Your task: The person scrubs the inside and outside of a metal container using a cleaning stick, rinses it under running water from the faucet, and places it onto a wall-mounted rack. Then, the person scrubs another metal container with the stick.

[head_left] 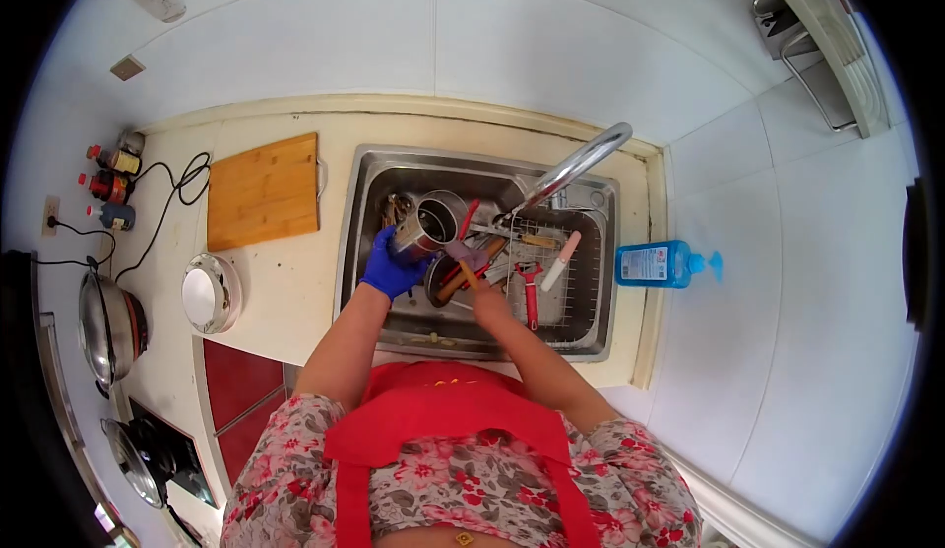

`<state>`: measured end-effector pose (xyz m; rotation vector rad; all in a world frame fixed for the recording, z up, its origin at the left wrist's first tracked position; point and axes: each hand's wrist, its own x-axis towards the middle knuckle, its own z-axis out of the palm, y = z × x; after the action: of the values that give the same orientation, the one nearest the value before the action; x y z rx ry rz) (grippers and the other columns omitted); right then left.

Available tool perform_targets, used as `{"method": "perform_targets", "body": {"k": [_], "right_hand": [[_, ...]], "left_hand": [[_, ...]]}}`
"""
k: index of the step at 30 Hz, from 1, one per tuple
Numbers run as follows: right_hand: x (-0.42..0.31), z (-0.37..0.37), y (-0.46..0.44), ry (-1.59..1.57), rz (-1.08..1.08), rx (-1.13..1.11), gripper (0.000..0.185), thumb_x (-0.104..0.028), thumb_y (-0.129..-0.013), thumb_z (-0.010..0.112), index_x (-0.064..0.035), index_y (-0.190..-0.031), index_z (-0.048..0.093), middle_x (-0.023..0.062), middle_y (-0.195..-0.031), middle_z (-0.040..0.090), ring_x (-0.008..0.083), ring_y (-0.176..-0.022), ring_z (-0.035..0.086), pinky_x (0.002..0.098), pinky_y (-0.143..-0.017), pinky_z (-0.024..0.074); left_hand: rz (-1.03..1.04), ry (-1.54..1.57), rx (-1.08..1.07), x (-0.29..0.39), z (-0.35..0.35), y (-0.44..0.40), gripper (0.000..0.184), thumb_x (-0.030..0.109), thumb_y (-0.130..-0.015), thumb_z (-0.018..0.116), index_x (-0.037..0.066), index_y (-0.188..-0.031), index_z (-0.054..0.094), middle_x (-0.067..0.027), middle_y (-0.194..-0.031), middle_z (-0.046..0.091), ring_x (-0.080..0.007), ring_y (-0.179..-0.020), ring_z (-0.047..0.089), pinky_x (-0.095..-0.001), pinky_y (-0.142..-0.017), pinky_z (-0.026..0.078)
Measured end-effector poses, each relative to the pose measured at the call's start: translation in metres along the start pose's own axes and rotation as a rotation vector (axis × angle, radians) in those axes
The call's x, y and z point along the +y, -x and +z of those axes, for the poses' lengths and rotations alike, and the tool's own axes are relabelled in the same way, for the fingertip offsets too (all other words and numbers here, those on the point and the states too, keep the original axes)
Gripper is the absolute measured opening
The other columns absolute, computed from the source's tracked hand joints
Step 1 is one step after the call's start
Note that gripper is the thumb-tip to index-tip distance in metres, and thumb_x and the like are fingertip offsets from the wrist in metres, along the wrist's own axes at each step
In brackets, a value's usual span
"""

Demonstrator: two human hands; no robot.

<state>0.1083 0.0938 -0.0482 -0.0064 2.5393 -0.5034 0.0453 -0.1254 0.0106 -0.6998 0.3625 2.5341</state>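
Observation:
My left hand (387, 265), in a blue rubber glove, grips a shiny metal canister (418, 237) tilted over the sink, its round mouth facing up and away. My right hand (489, 304), bare, is closed round the wooden handle of a tool with a mauve head (465, 252); its exact kind is unclear. That head is close beside the canister; I cannot tell whether they touch. Below them in the sink (413, 337) lie a wooden-handled utensil (456, 287) and a red-handled one (470, 217). A red peeler (531, 297) and a pink-and-white knife-like utensil (561, 260) rest to the right.
A chrome faucet (581, 162) reaches over the sink from the back right. Inside the sink is a wire rack (581, 302). Blue soap bottle (655, 263) lies to the right. On the left counter are a wooden cutting board (263, 192) and white bowls (210, 293).

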Motion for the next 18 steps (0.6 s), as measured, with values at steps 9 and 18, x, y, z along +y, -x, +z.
{"method": "perform_targets", "body": {"k": [9, 18], "right_hand": [[-0.017, -0.091, 0.026, 0.213, -0.087, 0.193, 0.031, -0.007, -0.079, 0.049, -0.0037, -0.11, 0.05, 0.0187, -0.093, 0.054, 0.0335, -0.079, 0.059, 0.0431, -0.065, 0.0486], [-0.021, -0.161, 0.071, 0.624, -0.145, 0.338, 0.012, -0.011, -0.072, 0.055, -0.009, -0.078, 0.066, 0.0092, -0.075, 0.058, 0.0246, -0.079, 0.059, 0.0355, -0.06, 0.0465]], "left_hand": [[-0.044, 0.14, -0.035, 0.008, 0.001, 0.007, 0.047, 0.04, -0.084, 0.042, 0.012, -0.122, 0.045, -0.008, -0.121, 0.051, -0.0251, -0.11, 0.049, -0.0386, -0.095, 0.039], [-0.087, 0.116, 0.042, -0.005, -0.01, -0.004, 0.049, 0.041, -0.083, 0.049, 0.013, -0.122, 0.045, -0.0077, -0.122, 0.05, -0.0252, -0.111, 0.048, -0.0385, -0.095, 0.039]]}}
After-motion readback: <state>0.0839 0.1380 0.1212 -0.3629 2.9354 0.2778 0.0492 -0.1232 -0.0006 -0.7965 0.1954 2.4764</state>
